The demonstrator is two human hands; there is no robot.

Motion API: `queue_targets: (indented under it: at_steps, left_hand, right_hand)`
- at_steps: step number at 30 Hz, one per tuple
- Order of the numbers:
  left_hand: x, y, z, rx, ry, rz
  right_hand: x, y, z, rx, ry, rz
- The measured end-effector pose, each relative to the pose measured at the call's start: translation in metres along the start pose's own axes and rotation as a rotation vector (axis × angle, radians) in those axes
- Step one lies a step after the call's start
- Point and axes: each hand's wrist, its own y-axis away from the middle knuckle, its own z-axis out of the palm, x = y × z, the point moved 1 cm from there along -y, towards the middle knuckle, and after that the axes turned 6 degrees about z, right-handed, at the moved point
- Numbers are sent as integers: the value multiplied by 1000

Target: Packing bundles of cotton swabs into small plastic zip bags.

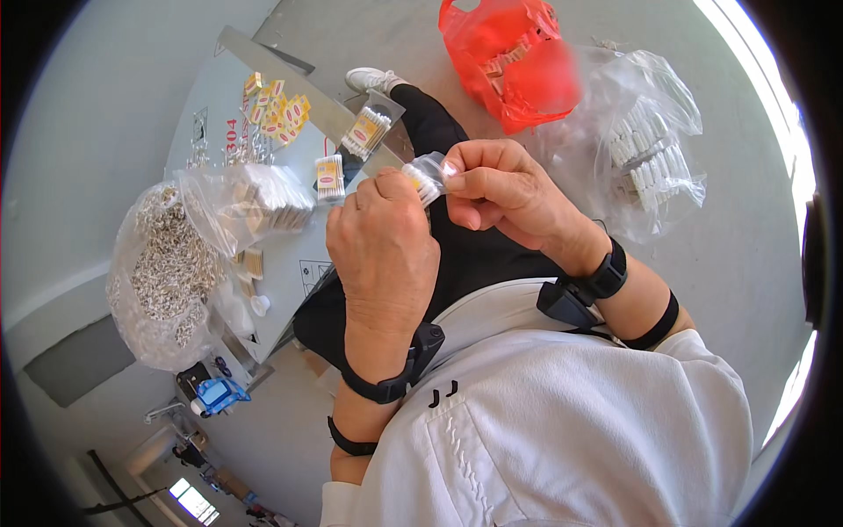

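Observation:
A small clear plastic bag with a bundle of cotton swabs (424, 183) and a yellow label is held between both hands above my lap. My left hand (382, 250) is closed round the swab end, its back toward me and its fingertips hidden. With thumb and index finger, my right hand (509, 189) pinches the other end of the clear bag. Just beyond my left hand, a bundle of swabs (330, 178) with a yellow label lies on the table. Another bagged swab pack (367, 133) rests farther off, by the table's edge.
Yellow-and-white labels (283, 114) lie scattered on the table (303, 241). Nearer are a stack of clear bags (268, 202) and a large clear sack (171, 272) of small pieces. On the floor sit a red plastic bag (509, 97) and a clear bag of white bundles (645, 145).

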Motion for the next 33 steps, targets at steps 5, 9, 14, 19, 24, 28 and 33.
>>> queue_targets:
  at_steps: [5,9,14,19,24,28,33]
  left_hand:
    - [-2,2,-1,-39,-11,-9]
    - [0,3,1,-45,16,13]
    - [2,2,5,-92,81,-21]
    - [0,2,7,-42,152,-56]
    - [-1,1,14,36,336,-93]
    - [-2,0,14,139,497,-99]
    - [-8,3,24,218,692,-108]
  right_hand:
    - [-2,2,12,101,127,-29]
    - [4,4,18,234,313,-133]
    - [14,4,23,559,887,-575]
    - [4,7,22,548,865,-580]
    - [1,3,24,609,1193,-937]
    - [0,2,27,561,1376,-1218]
    - [-2,9,38,436,1571,-1371]
